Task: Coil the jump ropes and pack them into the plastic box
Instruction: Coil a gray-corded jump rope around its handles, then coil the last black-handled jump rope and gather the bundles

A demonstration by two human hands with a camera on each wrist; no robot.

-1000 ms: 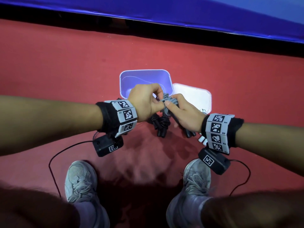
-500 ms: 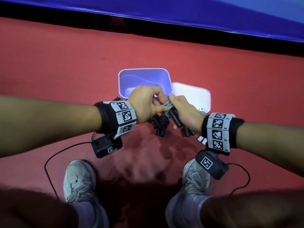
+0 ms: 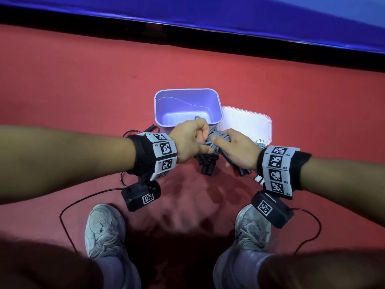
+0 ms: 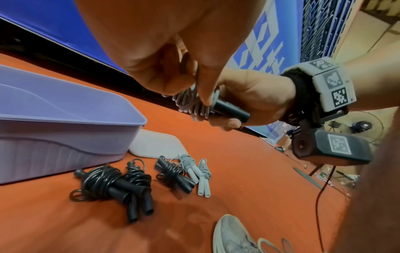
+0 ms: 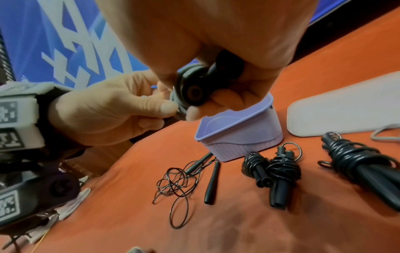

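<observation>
A jump rope (image 3: 216, 138) with grey cord wound round dark handles is held just in front of the lilac plastic box (image 3: 187, 107). My left hand (image 3: 200, 138) pinches the grey cord at the bundle's top. My right hand (image 3: 220, 140) grips the dark handles (image 4: 229, 109), thumb on the coils. In the right wrist view a handle's round end (image 5: 192, 92) faces the camera between both hands. The box stands open on the red floor, its white lid (image 3: 248, 124) lying to its right.
Several coiled black ropes (image 4: 112, 183) and grey ropes (image 4: 194, 171) lie on the floor before the box. A thin black rope (image 5: 184, 178) lies loose and uncoiled at the box's left. My two shoes (image 3: 104, 230) are near. A blue barrier (image 3: 208, 15) runs behind.
Both hands stay on the same bundle in front of the box. The left hand has rolled further over its top, and the right thumb has shifted along the grey coils.
</observation>
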